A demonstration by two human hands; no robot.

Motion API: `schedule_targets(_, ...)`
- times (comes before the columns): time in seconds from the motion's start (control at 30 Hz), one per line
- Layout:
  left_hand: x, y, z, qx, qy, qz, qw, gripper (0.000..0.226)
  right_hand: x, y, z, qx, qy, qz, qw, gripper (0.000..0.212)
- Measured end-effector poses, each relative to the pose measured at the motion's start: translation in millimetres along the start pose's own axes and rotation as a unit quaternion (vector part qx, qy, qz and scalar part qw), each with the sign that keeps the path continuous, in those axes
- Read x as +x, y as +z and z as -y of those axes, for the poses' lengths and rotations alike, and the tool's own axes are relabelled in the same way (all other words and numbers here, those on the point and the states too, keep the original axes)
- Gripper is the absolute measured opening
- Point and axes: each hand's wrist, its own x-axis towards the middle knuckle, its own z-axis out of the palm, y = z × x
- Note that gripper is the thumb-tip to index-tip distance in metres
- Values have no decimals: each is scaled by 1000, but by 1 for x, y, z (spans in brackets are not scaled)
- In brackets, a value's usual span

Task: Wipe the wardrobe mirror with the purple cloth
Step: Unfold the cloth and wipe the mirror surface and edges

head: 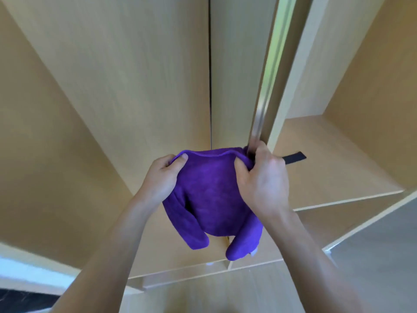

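Observation:
The purple cloth (pixel 209 199) hangs between my two hands in front of the open wooden wardrobe. My left hand (pixel 161 177) pinches its upper left corner with thumb and fingers. My right hand (pixel 264 177) grips the upper right corner, close to the lower end of the mirror door. The mirror door (pixel 272 64) is seen edge-on as a thin shiny strip with a metal frame running up from my right hand; its glass face is barely visible.
Light wooden wardrobe panels (pixel 126 75) fill the view, with a dark vertical gap at the centre. A shelf (pixel 327 159) on the right bears a small black strap (pixel 295 157). More shelf edges run below my arms. A dark floor patch shows at the bottom left.

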Motion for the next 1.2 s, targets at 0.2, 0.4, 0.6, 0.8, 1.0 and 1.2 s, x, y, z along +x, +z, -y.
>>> schedule_targets(0.2,-40,5,9,31,-10,-62,998,32,-19,-12,2,9,-4,0,1000,19)
schedule_targets(0.4,-91,6,16,51,-18,-43,998,36,-50,-30,8,-31,5,5,999,21)
schedule_targets(0.6,-149,14,12,35,-11,-74,997,31,-79,-56,17,-36,8,25,999,20)
schedule_targets(0.8,-188,21,12,20,-19,-82,996,26,-108,-78,20,-47,3,37,998,21)
schedule_targets(1.0,-211,33,17,16,-37,-85,996,29,-128,-93,13,-50,-2,41,998,18)
schedule_targets(1.2,-216,60,18,19,-37,-86,995,31,-128,-117,-8,-31,6,55,998,15)
